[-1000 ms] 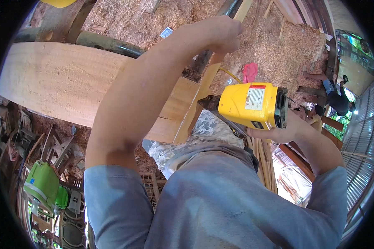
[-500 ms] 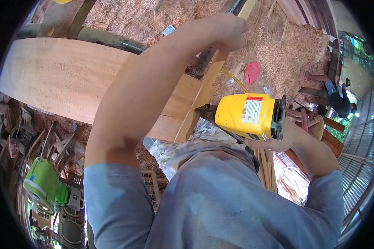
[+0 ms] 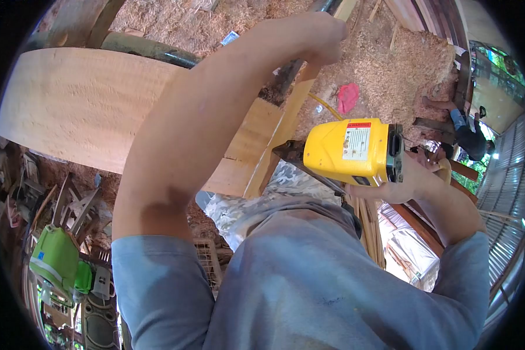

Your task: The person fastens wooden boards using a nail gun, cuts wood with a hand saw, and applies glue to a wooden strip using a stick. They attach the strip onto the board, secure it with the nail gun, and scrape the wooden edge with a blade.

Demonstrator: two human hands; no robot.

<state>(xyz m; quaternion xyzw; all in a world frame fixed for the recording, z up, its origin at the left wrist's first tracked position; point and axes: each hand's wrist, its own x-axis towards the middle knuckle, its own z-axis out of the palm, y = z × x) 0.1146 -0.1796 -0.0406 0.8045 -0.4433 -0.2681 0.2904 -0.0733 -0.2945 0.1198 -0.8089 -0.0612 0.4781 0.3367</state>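
Observation:
My right hand (image 3: pixel 394 184) grips a yellow nail gun (image 3: pixel 326 153) that carries a white warning label. Its dark nose (image 3: pixel 286 151) is at the side of a narrow wooden strip (image 3: pixel 290 114), seemingly touching it. The strip runs along the end of a wide pale board (image 3: pixel 76 96). Farther up the strip, my left hand (image 3: pixel 325 42) is closed around it, with its fingers mostly hidden from view. A yellow hose (image 3: pixel 326 105) shows beyond the gun.
Wood shavings (image 3: pixel 385 64) cover the ground. A dark pipe (image 3: pixel 151 51) runs beyond the board, and a pink cloth (image 3: pixel 348 98) lies past the gun. A green container (image 3: pixel 55 256) stands at left. Another person (image 3: pixel 472 137) is at far right.
The view has shifted slightly. The nail gun's body has swung a little away from my torso, while its nose stays by the strip. My left hand keeps its place on the strip.

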